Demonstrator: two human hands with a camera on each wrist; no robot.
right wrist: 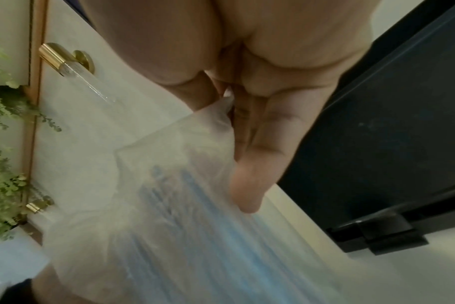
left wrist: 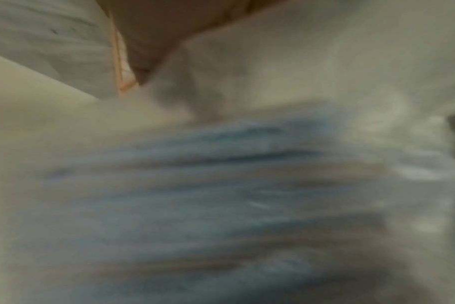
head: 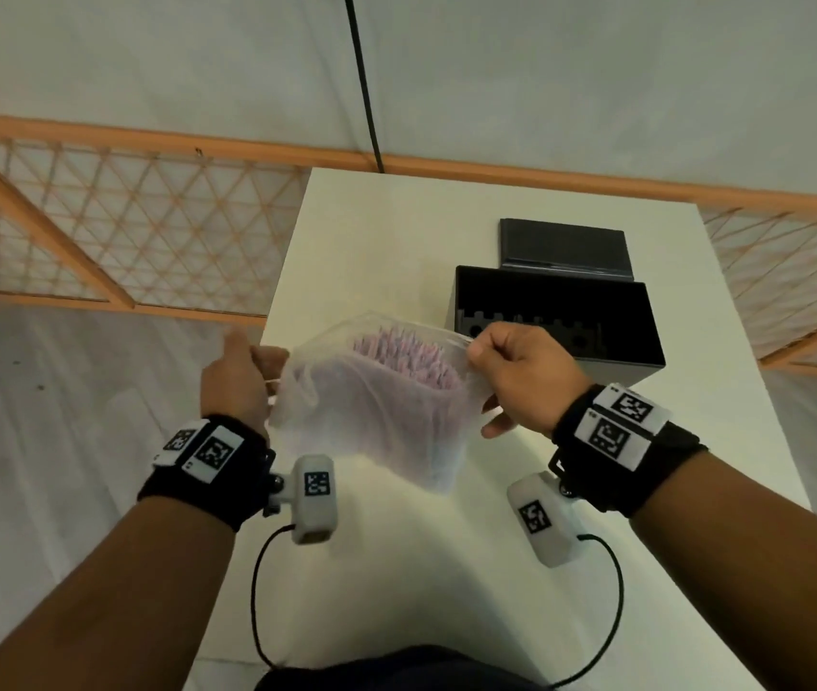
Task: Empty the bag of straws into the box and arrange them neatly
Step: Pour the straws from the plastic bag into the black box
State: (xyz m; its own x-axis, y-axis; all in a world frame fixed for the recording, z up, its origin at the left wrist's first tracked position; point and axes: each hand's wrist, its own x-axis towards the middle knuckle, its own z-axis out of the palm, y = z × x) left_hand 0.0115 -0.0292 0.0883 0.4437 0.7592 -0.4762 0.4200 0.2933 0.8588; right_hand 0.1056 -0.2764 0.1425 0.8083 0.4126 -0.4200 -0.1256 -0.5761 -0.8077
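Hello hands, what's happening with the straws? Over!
Both hands, left and right, pinch the bag mouth open. Straws inside. Box open, no straws. Nothing in the way.

I count one clear plastic bag [head: 371, 411], held up in front of the black rectangular open-topped box [head: 558, 319]; of such boxes, one. Pink-and-blue straws [head: 399, 359] inside the bag: a dense bundle, too many and too blurred for me to number. One flat black lid [head: 564, 247], just behind the box. One white table [head: 396, 231] under the box. Hands on the bag: two, left hand [head: 237, 376] and right hand [head: 521, 374].
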